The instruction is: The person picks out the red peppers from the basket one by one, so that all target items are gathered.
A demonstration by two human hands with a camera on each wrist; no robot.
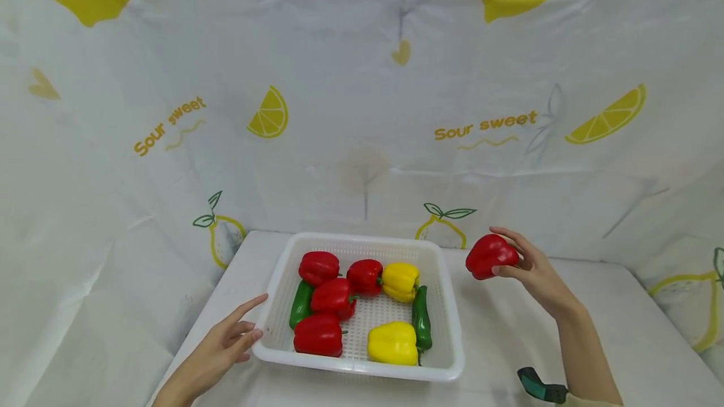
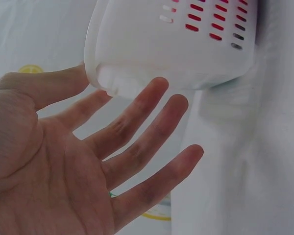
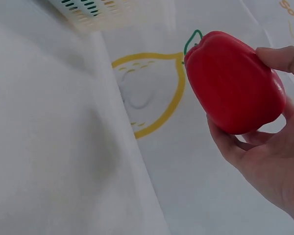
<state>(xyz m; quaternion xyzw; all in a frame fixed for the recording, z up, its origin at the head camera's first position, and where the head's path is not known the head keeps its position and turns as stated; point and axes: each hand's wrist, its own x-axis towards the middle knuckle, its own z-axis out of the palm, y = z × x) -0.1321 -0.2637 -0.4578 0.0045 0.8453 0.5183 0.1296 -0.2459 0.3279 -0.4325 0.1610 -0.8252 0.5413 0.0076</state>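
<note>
My right hand (image 1: 532, 272) grips a red bell pepper (image 1: 491, 257) above the table, right of a white plastic basket (image 1: 452, 331). In the right wrist view, the thumb and fingers lie around this pepper (image 3: 235, 83). My left hand (image 1: 223, 344) is at the basket's left front corner, fingers spread and nearly straight. The left wrist view shows its thumb and index fingertip right at the basket rim (image 2: 91, 49). Inside the basket lie several red bell peppers (image 1: 319, 335), two yellow bell peppers (image 1: 392, 343) and two long green peppers (image 1: 421, 318).
The basket stands on a white-covered table (image 1: 498, 350). Behind it hangs a white sheet (image 1: 351, 112) printed with lemons and lettering. A dark and teal strap (image 1: 540, 387) shows by the right wrist.
</note>
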